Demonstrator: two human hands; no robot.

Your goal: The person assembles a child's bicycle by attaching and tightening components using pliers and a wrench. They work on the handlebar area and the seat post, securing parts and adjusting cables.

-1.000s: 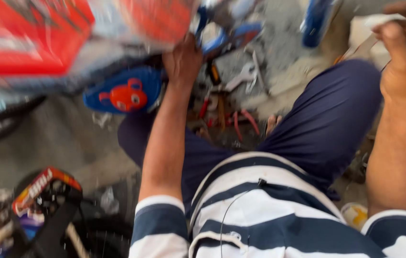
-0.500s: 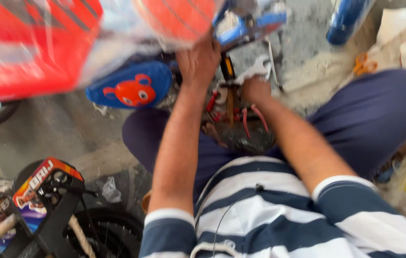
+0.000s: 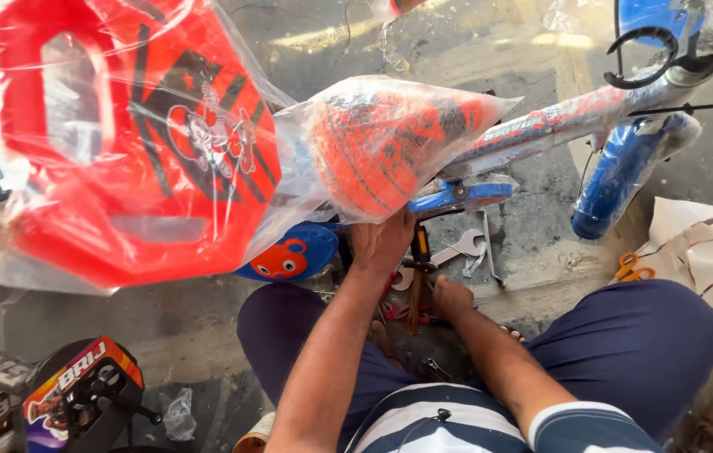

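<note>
Your left hand [image 3: 383,242] is clenched under the plastic-wrapped orange saddle [image 3: 390,143], while your right hand [image 3: 450,298] rests loosely lower down, nearer the spanner [image 3: 460,249] lying just beyond it on the floor.

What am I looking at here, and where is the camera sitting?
The single view comes from a camera worn on a person's head, looking down past a striped shirt and dark blue trousers at their two bare hands. The left hand reaches up under a plastic-wrapped orange bicycle saddle on a small children's bicycle with a blue frame. The right hand is low among tools on the concrete ground; whether its fingers grip anything cannot be told. A silver spanner lies there, orange-handled scissors farther right. A wrapped red plastic panel fills the upper left.
</note>
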